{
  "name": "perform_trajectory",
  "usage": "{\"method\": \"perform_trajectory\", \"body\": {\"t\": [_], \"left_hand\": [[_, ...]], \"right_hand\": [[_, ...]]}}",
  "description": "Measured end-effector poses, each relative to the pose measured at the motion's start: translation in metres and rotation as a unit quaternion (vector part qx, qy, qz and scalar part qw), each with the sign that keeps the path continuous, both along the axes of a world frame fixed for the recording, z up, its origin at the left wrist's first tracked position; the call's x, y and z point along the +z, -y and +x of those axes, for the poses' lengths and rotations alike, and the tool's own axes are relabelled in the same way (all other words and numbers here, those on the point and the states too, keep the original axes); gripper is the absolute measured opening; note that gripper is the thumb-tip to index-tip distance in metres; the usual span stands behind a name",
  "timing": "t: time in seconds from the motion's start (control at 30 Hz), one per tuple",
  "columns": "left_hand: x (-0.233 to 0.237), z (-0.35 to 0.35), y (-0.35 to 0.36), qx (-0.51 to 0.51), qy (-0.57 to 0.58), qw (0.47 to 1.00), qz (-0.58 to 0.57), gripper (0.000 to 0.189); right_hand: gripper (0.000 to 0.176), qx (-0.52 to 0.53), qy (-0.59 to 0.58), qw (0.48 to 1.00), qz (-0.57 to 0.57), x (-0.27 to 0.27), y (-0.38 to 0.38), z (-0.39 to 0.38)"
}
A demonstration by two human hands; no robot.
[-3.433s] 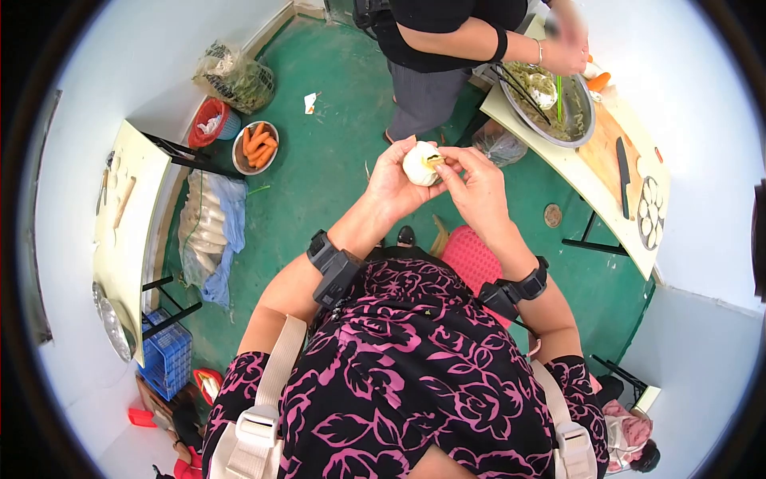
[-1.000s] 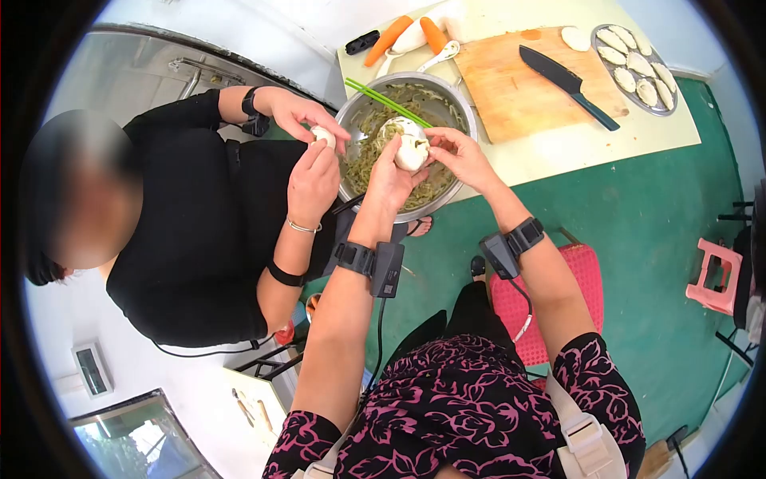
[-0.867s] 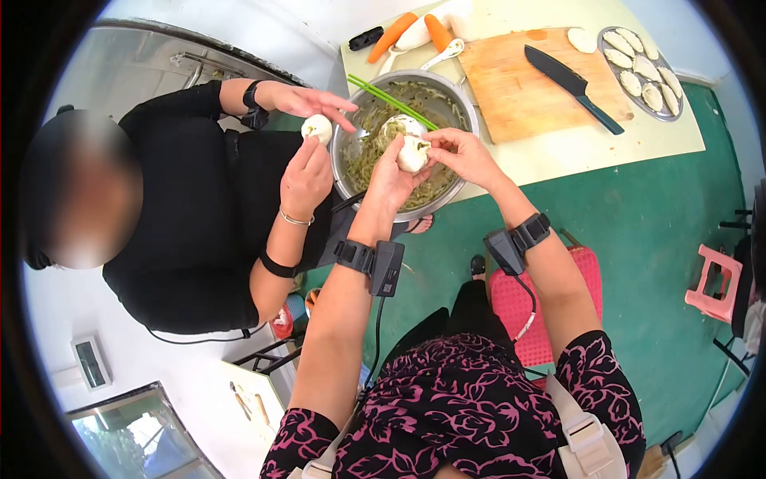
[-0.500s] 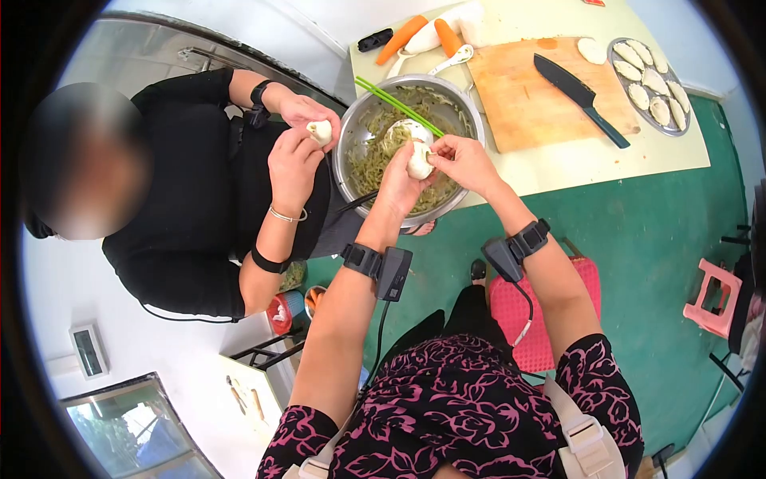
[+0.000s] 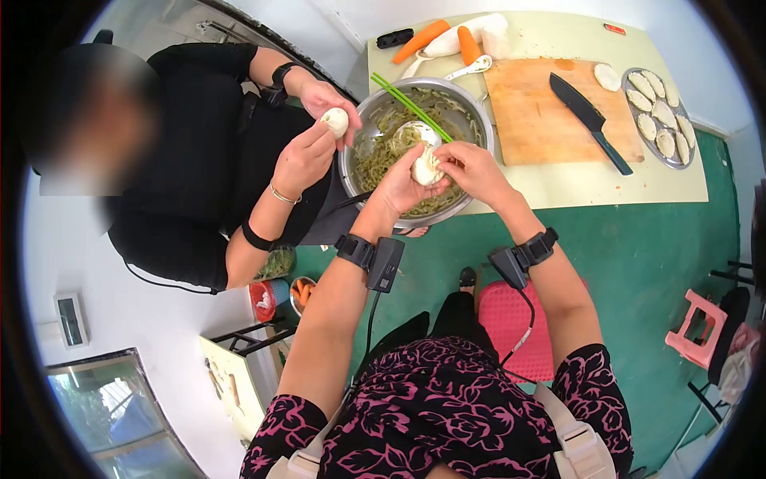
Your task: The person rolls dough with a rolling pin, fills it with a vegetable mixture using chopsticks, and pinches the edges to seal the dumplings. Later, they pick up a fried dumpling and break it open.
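between the left hand's fingers (image 5: 410, 156), a held dumpling (image 5: 426, 169), pinched by the right hand (image 5: 475, 170), now shows more pleats, seemingly nearer closed.

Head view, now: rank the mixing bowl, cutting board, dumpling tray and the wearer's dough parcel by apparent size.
1. Mixing bowl and cutting board: too alike to rank, the bowl being partly hidden
2. Dumpling tray
3. Dough parcel: clearly smallest
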State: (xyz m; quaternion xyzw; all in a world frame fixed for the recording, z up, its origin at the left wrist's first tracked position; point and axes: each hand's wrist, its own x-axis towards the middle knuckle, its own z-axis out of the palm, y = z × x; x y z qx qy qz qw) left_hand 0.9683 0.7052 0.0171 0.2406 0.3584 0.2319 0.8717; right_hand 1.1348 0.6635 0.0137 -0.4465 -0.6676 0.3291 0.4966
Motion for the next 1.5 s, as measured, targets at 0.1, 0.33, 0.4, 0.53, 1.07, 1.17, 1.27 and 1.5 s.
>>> {"method": "perform_trajectory", "body": {"t": [0.1,0.33,0.4,0.53,1.07,1.17,1.27,1.5], "left_hand": [[0.003,0.001,0.002,-0.009,-0.033,0.999,0.02,0.037],[0.015,0.004,0.004,0.002,-0.042,0.999,0.031,0.037],[0.016,0.004,0.004,0.013,-0.04,0.999,0.02,0.036],[0.011,-0.001,0.002,0.019,-0.047,0.999,0.009,0.037],[-0.011,-0.002,0.0,0.148,-0.361,0.854,0.344,0.033],[0.018,0.003,0.012,0.054,-0.563,0.587,0.58,0.038],[0.026,0.004,0.016,-0.001,-0.563,0.483,0.67,0.041],[0.016,0.0,0.008,0.044,-0.495,0.643,0.583,0.038]], "right_hand": [[0.016,0.006,0.01,1.0,0.006,-0.002,0.0,0.0],[0.015,-0.015,-0.031,0.999,0.022,-0.006,-0.002,0.0],[0.013,-0.03,-0.027,0.998,0.039,-0.007,-0.002,-0.004],[0.011,-0.042,0.005,0.995,0.088,-0.01,-0.003,-0.01],[0.022,-0.146,-0.012,0.989,0.033,-0.026,0.009,-0.011],[0.018,-0.164,0.017,0.986,-0.007,-0.036,0.014,-0.014],[0.016,-0.15,-0.008,0.988,-0.041,-0.036,0.015,-0.015],[0.026,-0.115,-0.156,0.97,-0.148,-0.048,0.007,-0.02]]}}
